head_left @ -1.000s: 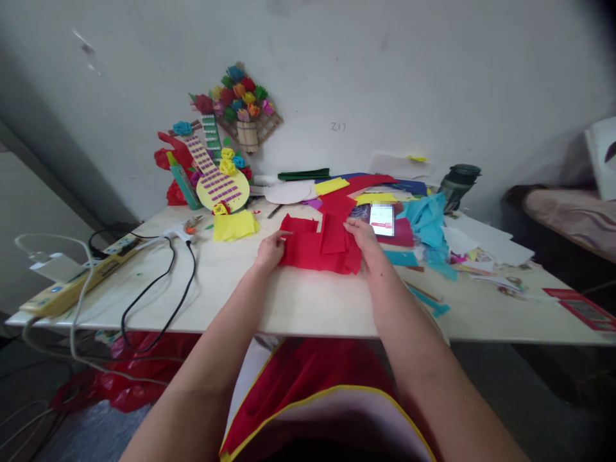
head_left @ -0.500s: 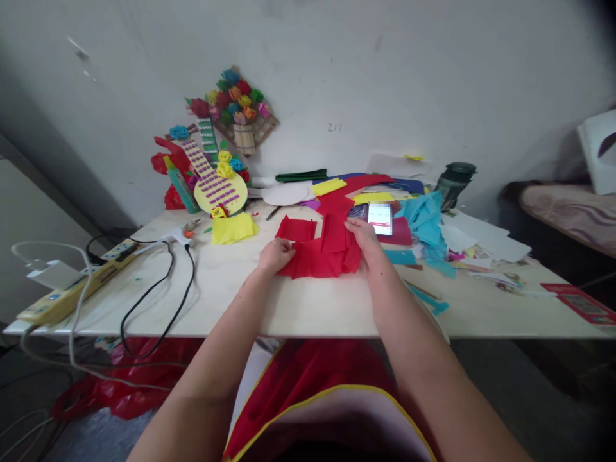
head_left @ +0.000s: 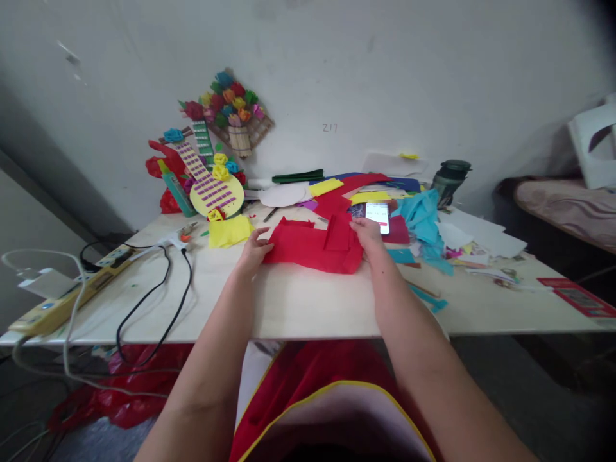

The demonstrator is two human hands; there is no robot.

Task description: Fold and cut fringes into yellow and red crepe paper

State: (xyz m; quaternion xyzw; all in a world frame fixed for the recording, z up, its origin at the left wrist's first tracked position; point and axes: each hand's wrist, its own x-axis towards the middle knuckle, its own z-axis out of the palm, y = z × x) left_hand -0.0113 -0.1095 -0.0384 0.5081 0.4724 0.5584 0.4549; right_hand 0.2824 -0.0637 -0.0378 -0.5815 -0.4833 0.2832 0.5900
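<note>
A strip of red crepe paper (head_left: 303, 249) lies spread across the table in front of me. My left hand (head_left: 254, 251) is at its left end, pinching the edge with some fingers while the index finger sticks out. At the right end, my right hand (head_left: 366, 234) grips the strip together with a smaller folded red piece (head_left: 338, 232) that rests on top. Another red piece (head_left: 296, 223) shows just behind the strip, mostly covered by it.
Yellow crepe paper (head_left: 230, 231) and a guitar-shaped craft (head_left: 217, 194) stand left, near a green glue bottle (head_left: 176, 187). A power strip (head_left: 72, 298) with cables lies at far left. To the right are a lit phone (head_left: 377, 217), blue crepe paper (head_left: 421, 218) and a dark bottle (head_left: 451, 182).
My left hand has moved left, drawing the red strip out longer and flatter over the piece behind it. My right hand stays at the right end. The view has shifted slightly.
</note>
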